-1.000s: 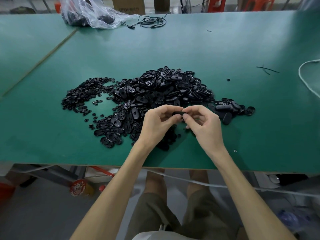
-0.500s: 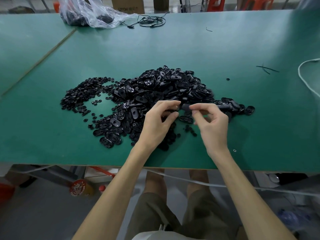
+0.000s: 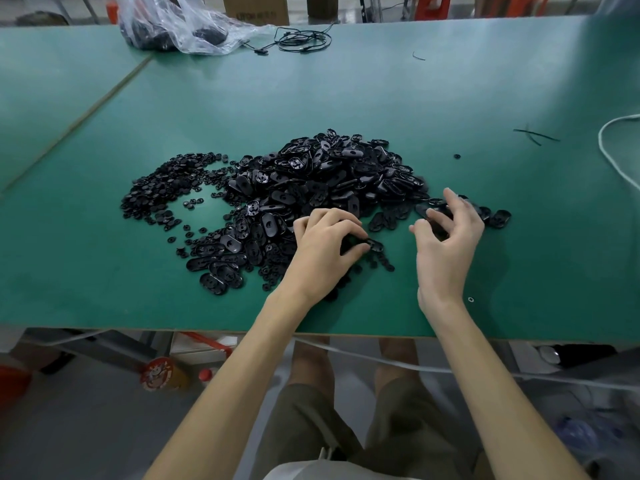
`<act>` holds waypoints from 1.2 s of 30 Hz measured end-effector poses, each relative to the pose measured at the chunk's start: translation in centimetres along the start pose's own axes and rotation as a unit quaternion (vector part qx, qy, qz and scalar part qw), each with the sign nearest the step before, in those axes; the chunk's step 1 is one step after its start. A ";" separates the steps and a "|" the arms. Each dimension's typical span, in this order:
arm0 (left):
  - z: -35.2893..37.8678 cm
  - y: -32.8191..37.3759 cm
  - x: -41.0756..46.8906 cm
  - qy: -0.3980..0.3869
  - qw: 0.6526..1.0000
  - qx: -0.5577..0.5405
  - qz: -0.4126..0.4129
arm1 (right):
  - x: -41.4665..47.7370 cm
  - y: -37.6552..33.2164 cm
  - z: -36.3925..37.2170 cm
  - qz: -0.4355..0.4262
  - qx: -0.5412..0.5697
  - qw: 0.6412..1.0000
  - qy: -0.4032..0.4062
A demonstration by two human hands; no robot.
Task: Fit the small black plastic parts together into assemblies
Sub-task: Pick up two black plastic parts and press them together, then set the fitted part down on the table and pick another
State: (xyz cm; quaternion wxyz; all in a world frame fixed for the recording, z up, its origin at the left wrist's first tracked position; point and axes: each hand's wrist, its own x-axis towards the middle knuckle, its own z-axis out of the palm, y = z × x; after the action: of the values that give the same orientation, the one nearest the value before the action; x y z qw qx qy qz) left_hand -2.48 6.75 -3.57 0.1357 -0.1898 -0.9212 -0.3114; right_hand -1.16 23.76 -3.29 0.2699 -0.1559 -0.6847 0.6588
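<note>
A big heap of black oval plastic parts (image 3: pixel 329 174) lies mid-table on the green table (image 3: pixel 381 98). To its left spreads a flatter pile of small round black parts (image 3: pixel 166 188). A small group of oval pieces (image 3: pixel 495 218) sits at the heap's right end. My left hand (image 3: pixel 322 254) rests at the heap's near edge, thumb and fingers pinching a small black part (image 3: pixel 374 244). My right hand (image 3: pixel 446 240) hovers over the right-hand group with fingers spread and loose; nothing is clearly held in it.
A clear plastic bag (image 3: pixel 180 26) with dark parts and a coiled black cable (image 3: pixel 301 41) lie at the far edge. A white cord (image 3: pixel 613 150) loops at the right. Black ties (image 3: pixel 535 135) and a stray round part (image 3: pixel 458 156) lie right of the heap. The table's near edge (image 3: pixel 207 329) is close.
My hands have parted. The right hand moved right to the small group and spread its fingers. The left hand dropped to the heap's near edge and pinches a small part.
</note>
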 end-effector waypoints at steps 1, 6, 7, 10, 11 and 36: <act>0.0 0.0 0.0 0.003 1.000 -0.003 -0.002 | 0.0 0.0 0.0 -0.009 -0.002 1.000 0.001; -0.2 0.2 0.0 0.037 0.999 -0.015 -0.013 | -0.1 -0.1 0.0 -0.047 -0.018 0.999 -0.010; -0.2 0.3 0.1 0.043 0.999 -0.023 -0.021 | -0.2 -0.2 -0.1 -0.055 -0.023 0.998 -0.012; -0.3 0.4 0.2 0.061 0.994 -0.067 -0.056 | -0.3 -0.4 0.0 -0.079 -0.094 0.990 -0.072; -0.4 0.5 0.2 0.073 0.991 -0.086 -0.071 | -0.3 -0.4 0.0 -0.086 -0.123 0.982 -0.113; -0.7 0.3 0.2 0.118 0.970 -0.181 -0.115 | -0.2 -0.7 -0.3 -0.105 -0.256 0.903 -0.329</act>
State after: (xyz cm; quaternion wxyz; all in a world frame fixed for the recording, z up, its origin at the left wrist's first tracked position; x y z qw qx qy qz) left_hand -2.41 6.54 -2.78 0.1702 -0.0661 -0.8424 -0.5070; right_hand -0.76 23.85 -2.64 0.0478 0.0788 -0.8920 0.4426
